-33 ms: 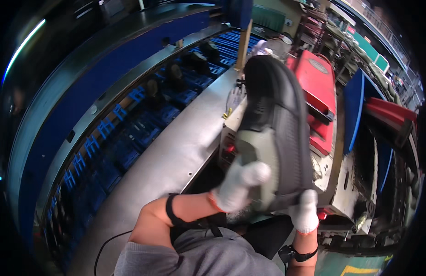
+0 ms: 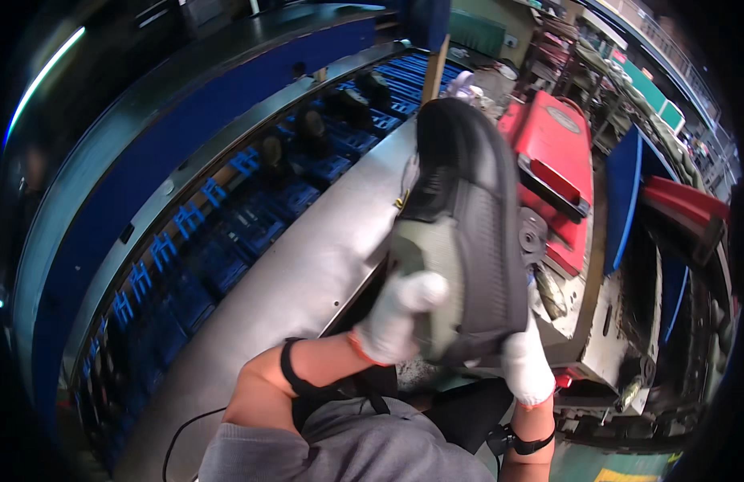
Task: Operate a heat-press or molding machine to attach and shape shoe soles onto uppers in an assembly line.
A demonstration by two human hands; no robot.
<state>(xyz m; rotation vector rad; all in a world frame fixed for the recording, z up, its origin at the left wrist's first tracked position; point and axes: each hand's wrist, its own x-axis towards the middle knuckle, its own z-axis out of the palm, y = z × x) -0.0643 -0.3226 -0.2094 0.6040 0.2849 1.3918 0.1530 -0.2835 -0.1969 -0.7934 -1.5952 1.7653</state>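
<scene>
Between my two white-gloved hands is a large black and olive-green shoe (image 2: 480, 241), tilted up with its toe end pointing away from me. My left hand (image 2: 400, 313) grips its green side near the lower end, thumb lying across the surface. At the lower right edge of the shoe, my right hand (image 2: 526, 361) holds on with the thumb in front. Most fingers of both hands are hidden behind the shoe. Just beyond it stands a machine with a red cover (image 2: 552, 140).
To my left runs a smooth metal ledge (image 2: 283, 265) along a conveyor with blue racks (image 2: 187, 221), where several dark shoes sit under a blue frame (image 2: 203, 96). On the right are a blue panel (image 2: 623, 193) and a red part (image 2: 683, 205).
The shoe and both hands have shifted slightly left in the picture. More of the machine's grey round part now shows beside the shoe. The grip looks the same.
</scene>
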